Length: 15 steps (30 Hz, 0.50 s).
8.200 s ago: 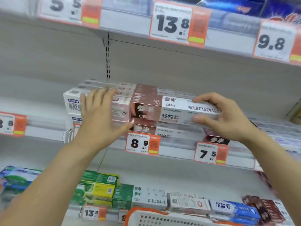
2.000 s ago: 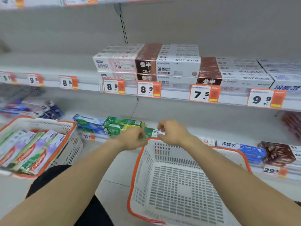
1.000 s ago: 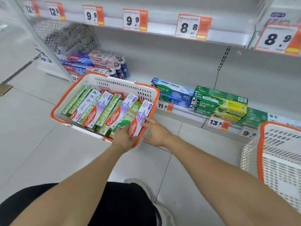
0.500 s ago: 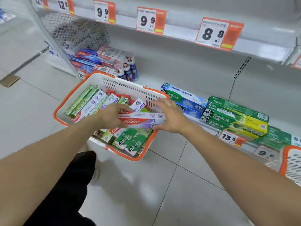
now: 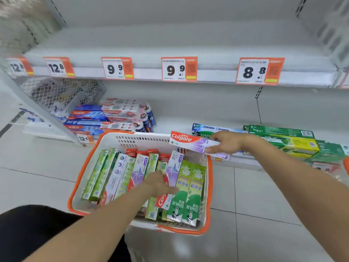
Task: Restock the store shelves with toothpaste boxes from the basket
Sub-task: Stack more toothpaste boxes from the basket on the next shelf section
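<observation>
A white basket with an orange rim [image 5: 79, 178] stands on the floor before the bottom shelf, holding several toothpaste boxes [image 5: 190, 195] in green, purple and red. My right hand [image 5: 227, 143] grips one end of a red-and-purple Colgate box [image 5: 188, 141], held level above the basket's far right corner. My left hand [image 5: 159, 184] reaches down into the basket and lies on a purple Colgate box [image 5: 172, 173], thumb spread to the right. Its fingertips are blurred among the boxes.
The middle shelf [image 5: 207, 52] carries only price tags [image 5: 178, 69]. On the bottom shelf, blue and red Colgate boxes [image 5: 105, 118] lie left and green Darlie boxes [image 5: 283, 140] right. A wire mesh panel [image 5: 62, 91] stands far left. Another orange rim [image 5: 347, 165] shows at the right edge.
Both hands held the Colgate box over the basket. Now my right hand alone holds it, further right toward the shelf, and my left hand has dropped back into the basket.
</observation>
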Tool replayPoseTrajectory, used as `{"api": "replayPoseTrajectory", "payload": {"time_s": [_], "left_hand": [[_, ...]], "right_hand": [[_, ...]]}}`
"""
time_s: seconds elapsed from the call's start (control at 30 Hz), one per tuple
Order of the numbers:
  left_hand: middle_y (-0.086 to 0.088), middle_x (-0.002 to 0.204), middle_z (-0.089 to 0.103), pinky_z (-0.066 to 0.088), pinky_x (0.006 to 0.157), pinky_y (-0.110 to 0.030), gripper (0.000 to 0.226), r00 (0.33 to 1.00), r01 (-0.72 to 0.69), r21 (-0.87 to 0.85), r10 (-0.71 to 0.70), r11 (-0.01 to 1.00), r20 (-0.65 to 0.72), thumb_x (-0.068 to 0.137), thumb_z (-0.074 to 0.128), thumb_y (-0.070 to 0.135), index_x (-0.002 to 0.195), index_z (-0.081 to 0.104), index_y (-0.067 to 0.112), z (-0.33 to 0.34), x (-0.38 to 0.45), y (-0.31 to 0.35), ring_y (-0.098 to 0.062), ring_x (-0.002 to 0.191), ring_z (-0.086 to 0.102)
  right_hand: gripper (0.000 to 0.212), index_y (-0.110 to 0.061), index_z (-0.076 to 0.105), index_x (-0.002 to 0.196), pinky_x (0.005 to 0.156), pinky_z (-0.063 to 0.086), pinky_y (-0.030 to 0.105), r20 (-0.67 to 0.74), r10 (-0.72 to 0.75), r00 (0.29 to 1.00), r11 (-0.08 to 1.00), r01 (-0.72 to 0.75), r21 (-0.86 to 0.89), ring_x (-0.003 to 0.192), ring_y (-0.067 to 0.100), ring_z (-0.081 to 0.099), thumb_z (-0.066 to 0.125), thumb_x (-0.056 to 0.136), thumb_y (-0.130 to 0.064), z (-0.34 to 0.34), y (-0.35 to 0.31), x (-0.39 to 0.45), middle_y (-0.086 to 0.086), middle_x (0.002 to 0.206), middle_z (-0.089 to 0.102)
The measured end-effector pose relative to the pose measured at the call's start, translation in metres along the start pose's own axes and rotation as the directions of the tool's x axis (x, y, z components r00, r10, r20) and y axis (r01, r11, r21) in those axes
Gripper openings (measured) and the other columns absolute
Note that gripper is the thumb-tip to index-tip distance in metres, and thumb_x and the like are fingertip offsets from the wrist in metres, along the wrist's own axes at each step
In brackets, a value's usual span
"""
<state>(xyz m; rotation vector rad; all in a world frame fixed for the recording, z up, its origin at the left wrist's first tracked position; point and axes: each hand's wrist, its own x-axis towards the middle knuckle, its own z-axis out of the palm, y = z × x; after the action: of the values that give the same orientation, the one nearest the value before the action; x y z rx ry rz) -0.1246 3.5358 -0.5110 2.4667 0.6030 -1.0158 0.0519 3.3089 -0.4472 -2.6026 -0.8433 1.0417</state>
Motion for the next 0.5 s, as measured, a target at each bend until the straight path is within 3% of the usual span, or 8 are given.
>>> {"api": "replayPoseTrajectory", "payload": {"time_s": [0.07,0.17,0.27,0.3,0.37,0.43,0.5], "left_hand": [[-0.006,0.114,0.061,0.049,0.081,-0.026,0.068,0.996,-0.052,0.091,0.058,0.994,-0.069,0.078,0.077,0.057,0.117,0.055,0.006,0.013,-0.001,-0.001,-0.019,0.100,0.059],[0.003,0.074,0.056,0.042,0.051,-0.018,0.040,0.984,-0.081,-0.001,0.080,0.997,-0.158,0.078,0.083,0.039,0.078,0.051,0.015,0.016,0.001,-0.008,-0.008,0.064,0.055],[0.002,0.059,0.051,0.053,0.056,-0.023,0.039,0.985,-0.087,-0.078,0.074,0.993,-0.155,0.075,0.080,0.018,0.058,0.045,0.016,0.006,0.001,-0.018,-0.010,0.053,0.053],[0.002,0.061,0.053,0.056,0.061,-0.025,0.035,0.986,-0.085,-0.093,0.070,0.992,-0.154,0.075,0.079,0.018,0.061,0.047,0.016,0.005,0.000,-0.019,-0.011,0.056,0.054],[-0.003,0.085,0.064,0.057,0.072,-0.029,0.032,0.989,-0.098,-0.204,0.072,0.974,-0.133,0.076,0.082,0.026,0.088,0.055,0.013,0.012,-0.005,-0.019,-0.016,0.076,0.062],[-0.009,0.114,0.064,0.053,0.080,-0.029,0.061,0.993,-0.075,-0.361,0.037,0.930,-0.113,0.078,0.084,0.032,0.119,0.047,0.006,0.020,-0.010,-0.015,-0.022,0.097,0.062],[-0.012,0.122,0.063,0.053,0.091,-0.030,0.072,0.994,-0.015,-0.494,-0.043,0.869,-0.106,0.077,0.086,0.027,0.128,0.044,-0.001,0.026,-0.010,-0.015,-0.026,0.107,0.064]], "right_hand": [[0.055,-0.017,0.057,0.126,0.105,0.043,0.036,0.001,0.052,0.999,0.998,-0.052,0.047,0.120,0.023,0.057,0.057,0.092,-0.060,0.001,-0.007,-0.010,0.005,0.134,0.060],[0.061,-0.014,0.058,0.128,0.103,0.047,0.039,-0.010,0.135,0.991,0.987,-0.133,0.091,0.114,0.022,0.062,0.058,0.090,-0.063,0.001,-0.018,-0.030,0.005,0.128,0.065],[0.055,-0.016,0.061,0.123,0.091,0.049,0.032,-0.032,0.191,0.981,0.976,-0.187,0.108,0.109,0.022,0.064,0.060,0.090,-0.060,-0.005,-0.027,-0.058,0.004,0.121,0.067],[0.054,-0.016,0.062,0.121,0.088,0.049,0.031,-0.041,0.204,0.978,0.975,-0.199,0.102,0.108,0.022,0.064,0.061,0.090,-0.061,-0.007,-0.030,-0.067,0.003,0.118,0.067],[0.051,-0.018,0.062,0.116,0.086,0.050,0.031,-0.053,0.227,0.972,0.971,-0.222,0.090,0.104,0.021,0.065,0.062,0.089,-0.062,-0.012,-0.033,-0.086,0.001,0.114,0.067],[0.047,-0.020,0.065,0.109,0.087,0.051,0.035,-0.075,0.229,0.970,0.970,-0.221,0.103,0.099,0.021,0.066,0.064,0.087,-0.061,-0.017,-0.033,-0.101,0.000,0.108,0.069],[0.044,-0.018,0.066,0.105,0.084,0.050,0.034,-0.100,0.220,0.970,0.968,-0.204,0.150,0.091,0.020,0.065,0.066,0.087,-0.058,-0.019,-0.034,-0.114,0.004,0.102,0.071]]}}
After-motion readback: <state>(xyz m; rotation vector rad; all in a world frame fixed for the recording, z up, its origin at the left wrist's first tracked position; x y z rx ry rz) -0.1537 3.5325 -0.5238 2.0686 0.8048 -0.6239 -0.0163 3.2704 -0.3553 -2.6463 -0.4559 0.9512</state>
